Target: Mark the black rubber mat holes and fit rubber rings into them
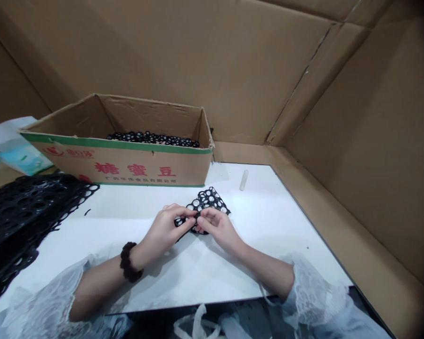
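Observation:
A small piece of black openwork lace (209,199), full of round holes, lies on the white tabletop between my hands. My left hand (169,223) pinches it at its near left part, thumb against fingers. Close beside it, my right hand (217,225) also pinches the lace, its fingertips almost touching those of the left. The exact spot under the fingertips is partly hidden. A dark scrunchie (130,262) sits around my left wrist.
A cardboard box (134,167) with black ring-patterned pieces (153,138) inside stands behind my hands. Black openwork sheets (28,207) are heaped at left, near a plastic packet (24,153). A small translucent tube (244,180) lies at the right. Cardboard walls (367,155) enclose the table.

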{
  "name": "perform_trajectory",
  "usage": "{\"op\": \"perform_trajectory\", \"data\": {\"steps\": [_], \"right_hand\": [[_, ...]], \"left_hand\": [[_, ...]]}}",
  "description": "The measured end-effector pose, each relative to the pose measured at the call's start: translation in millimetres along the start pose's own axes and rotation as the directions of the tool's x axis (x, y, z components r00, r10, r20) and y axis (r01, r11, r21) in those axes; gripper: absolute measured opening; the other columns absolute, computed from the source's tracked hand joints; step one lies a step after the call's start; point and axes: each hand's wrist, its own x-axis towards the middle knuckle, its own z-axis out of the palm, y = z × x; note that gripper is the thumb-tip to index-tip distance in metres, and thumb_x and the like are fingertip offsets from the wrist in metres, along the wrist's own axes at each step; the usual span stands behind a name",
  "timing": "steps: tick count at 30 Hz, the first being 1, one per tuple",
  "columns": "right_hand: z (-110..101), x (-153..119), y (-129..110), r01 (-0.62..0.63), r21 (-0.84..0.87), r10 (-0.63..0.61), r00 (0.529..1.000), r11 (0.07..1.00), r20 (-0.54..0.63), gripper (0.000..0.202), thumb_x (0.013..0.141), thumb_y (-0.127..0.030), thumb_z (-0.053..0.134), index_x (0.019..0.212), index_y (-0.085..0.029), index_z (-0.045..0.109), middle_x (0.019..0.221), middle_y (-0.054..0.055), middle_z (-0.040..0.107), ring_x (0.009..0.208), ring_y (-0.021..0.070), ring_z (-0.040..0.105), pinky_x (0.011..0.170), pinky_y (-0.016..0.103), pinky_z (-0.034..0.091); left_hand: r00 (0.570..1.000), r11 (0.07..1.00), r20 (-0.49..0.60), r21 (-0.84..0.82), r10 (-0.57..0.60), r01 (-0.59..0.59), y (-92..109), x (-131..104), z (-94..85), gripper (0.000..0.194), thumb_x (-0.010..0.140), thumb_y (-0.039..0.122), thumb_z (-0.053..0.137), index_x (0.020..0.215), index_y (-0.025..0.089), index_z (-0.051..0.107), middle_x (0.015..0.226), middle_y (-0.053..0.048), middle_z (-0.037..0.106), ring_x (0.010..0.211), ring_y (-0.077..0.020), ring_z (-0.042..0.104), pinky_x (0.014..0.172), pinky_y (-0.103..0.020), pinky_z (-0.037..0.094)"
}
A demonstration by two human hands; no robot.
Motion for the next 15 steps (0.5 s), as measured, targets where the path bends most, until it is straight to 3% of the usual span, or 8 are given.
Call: {"op": "perform_trajectory", "data": {"steps": [3, 10, 15], "right_hand": [[0.8, 0.1, 0.7, -0.023, 0.028, 0.023, 1.0, 0.999, 0.001, 0.03, 0.064, -0.039, 0.071, 0.072, -0.017, 0.052, 0.063, -0.003, 0.056, 0.062, 0.0108, 0.058, 0.062, 0.025, 0.047], [0.8, 0.1, -2.2, -0.038, -0.012, 0.038, 0.998, 0.999, -0.047, 0.026, 0.066, -0.037, 0.067, 0.068, -0.017, 0.05, 0.057, -0.003, 0.057, 0.056, 0.0107, 0.058, 0.058, 0.024, 0.046], [-0.5, -0.1, 2.4, -0.022, -0.039, 0.021, 1.0, 0.999, -0.018, 0.024, 0.07, -0.035, 0.063, 0.068, -0.018, 0.047, 0.057, -0.004, 0.054, 0.058, 0.0111, 0.058, 0.061, 0.025, 0.047]], "left_hand": [[1.0, 0.998, -0.02, 0.054, 0.016, -0.015, -0.3, -1.2, 2.0, 0.018, 0.081, 0.031, 0.054, 0.091, 0.022, 0.065, 0.083, -0.002, 0.065, 0.083, -0.0187, 0.055, 0.079, -0.033, 0.04], [0.996, 0.995, 0.038, 0.065, 0.079, -0.081, -0.9, -1.6, 3.9, 0.018, 0.086, 0.025, 0.047, 0.094, 0.021, 0.063, 0.085, -0.003, 0.064, 0.086, -0.0182, 0.052, 0.08, -0.033, 0.038], [0.998, 0.997, 0.042, 0.053, 0.056, -0.058, 1.7, 0.0, 2.8, 0.016, 0.083, 0.03, 0.052, 0.09, 0.022, 0.064, 0.087, -0.002, 0.065, 0.085, -0.0184, 0.054, 0.082, -0.035, 0.036]]}}
